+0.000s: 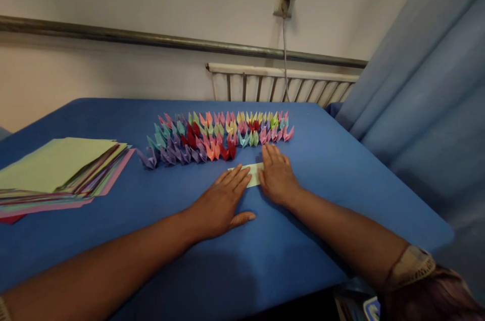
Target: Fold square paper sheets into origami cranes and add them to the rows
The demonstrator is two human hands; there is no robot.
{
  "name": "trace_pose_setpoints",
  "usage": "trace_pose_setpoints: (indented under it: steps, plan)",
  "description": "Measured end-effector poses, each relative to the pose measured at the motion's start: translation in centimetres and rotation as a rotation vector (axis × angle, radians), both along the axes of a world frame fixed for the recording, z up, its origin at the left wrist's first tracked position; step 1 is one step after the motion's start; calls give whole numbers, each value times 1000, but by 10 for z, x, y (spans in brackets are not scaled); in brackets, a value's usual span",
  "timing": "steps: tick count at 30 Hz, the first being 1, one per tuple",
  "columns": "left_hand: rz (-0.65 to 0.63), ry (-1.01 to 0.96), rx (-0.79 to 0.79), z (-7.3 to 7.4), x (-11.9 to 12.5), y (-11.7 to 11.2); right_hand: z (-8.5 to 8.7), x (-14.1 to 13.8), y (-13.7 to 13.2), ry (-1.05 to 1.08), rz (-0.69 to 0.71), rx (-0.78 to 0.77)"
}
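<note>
Left hand (222, 205) flat at frame centre, fingers straight and close together, tips pressing left end of pale green folded paper strip (253, 173). Right hand (277, 177) flat beside it, fingers stretched out, covering strip's right end. Strip lies on blue counter (341, 179), just below rows of coloured origami cranes (215, 137). Stack of coloured sheets (60, 174) at left of frame.

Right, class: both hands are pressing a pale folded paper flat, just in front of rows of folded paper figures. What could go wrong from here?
1. The right hand has its fingertips almost at the front row of folded figures; a forward slide could knock or crush some.
2. The left hand covers only one end of the pale paper, so uneven pressure might skew the crease.
</note>
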State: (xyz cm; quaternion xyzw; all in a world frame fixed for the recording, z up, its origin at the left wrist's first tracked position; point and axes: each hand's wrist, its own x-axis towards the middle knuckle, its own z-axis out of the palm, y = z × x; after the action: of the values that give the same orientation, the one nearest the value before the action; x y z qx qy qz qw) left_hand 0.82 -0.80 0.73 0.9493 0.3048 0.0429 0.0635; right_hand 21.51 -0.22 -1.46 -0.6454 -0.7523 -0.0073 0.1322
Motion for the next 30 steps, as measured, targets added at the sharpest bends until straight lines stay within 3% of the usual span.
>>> trace_pose_setpoints:
  steps: [2, 4, 7, 12, 19, 30]
  plan:
    - [-24, -2, -42, -4, 5, 4, -1, -9, -2, 26, 99, -42]
    - [-43, 24, -82, -5, 6, 6, -3, -9, 0, 29, 96, -113]
    - [-20, 59, -104, -3, 3, 6, -5, 4, 8, 4, 0, -150]
    - [81, 65, -69, -2, -3, 5, 1, 30, 17, 7, -143, -76]
    - [112, -82, -65, -7, -6, 18, 5, 33, 22, 118, -59, -94]
    - [99, -105, -54, -10, -8, 19, 10, 35, 18, 436, -26, -187]
